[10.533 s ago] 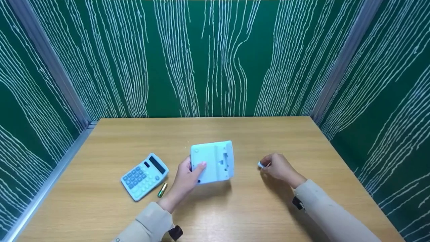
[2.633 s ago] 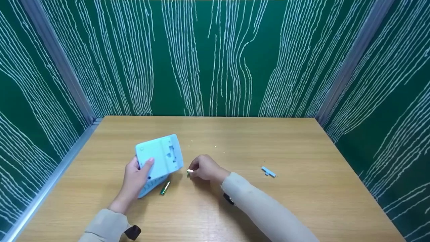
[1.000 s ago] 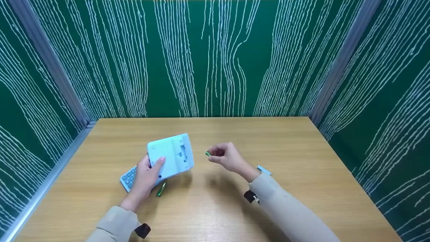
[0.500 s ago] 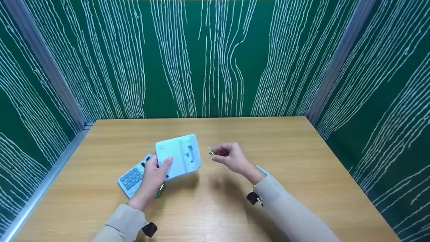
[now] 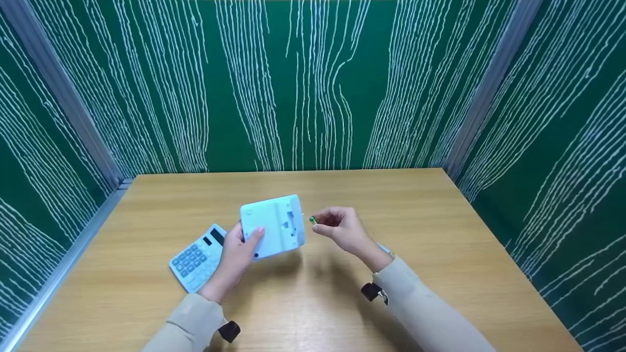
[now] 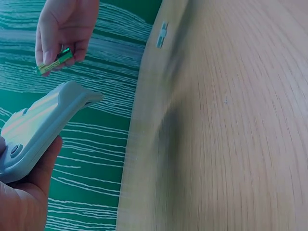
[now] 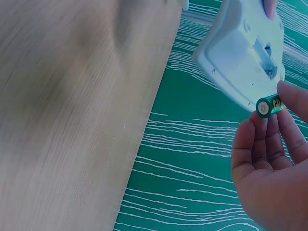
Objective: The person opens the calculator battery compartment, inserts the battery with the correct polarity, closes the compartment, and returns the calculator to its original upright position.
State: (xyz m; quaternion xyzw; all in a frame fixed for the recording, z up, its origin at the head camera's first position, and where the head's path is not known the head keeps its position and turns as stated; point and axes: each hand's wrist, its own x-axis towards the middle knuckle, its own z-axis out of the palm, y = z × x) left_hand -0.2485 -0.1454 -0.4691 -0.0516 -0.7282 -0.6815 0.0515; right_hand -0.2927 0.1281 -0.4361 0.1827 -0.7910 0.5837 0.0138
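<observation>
Head view: two hands, two calculators, one battery and one blue strip show at the table [image 5: 420,205]. The left hand [image 5: 238,252] pinches the held calculator [image 5: 268,220] by its left near side, thumb laid on the back, fingers beneath. The slot [image 5: 292,224] in that back lies toward the right edge, uncovered. The right hand [image 5: 346,230] pinches the battery [image 5: 313,220], which pokes out left of the fingertips, just right of the held calculator. The second calculator [image 5: 193,261] lies face up to the left, partly hidden by the left hand. The blue strip [image 5: 384,248] lies to the right, partly hidden by the right arm [image 5: 425,298].

Left wrist view: one calculator, tilted and seen nearly edge-on, sits in the left hand; one battery lies between the right thumb and fingers, with a gap between it and the calculator. The one blue strip lies on the table, well apart from both.

Right wrist view: one battery, nipped between right thumb and fingertips with a flat end showing, overlaps the rim of the one held calculator, near the slot
</observation>
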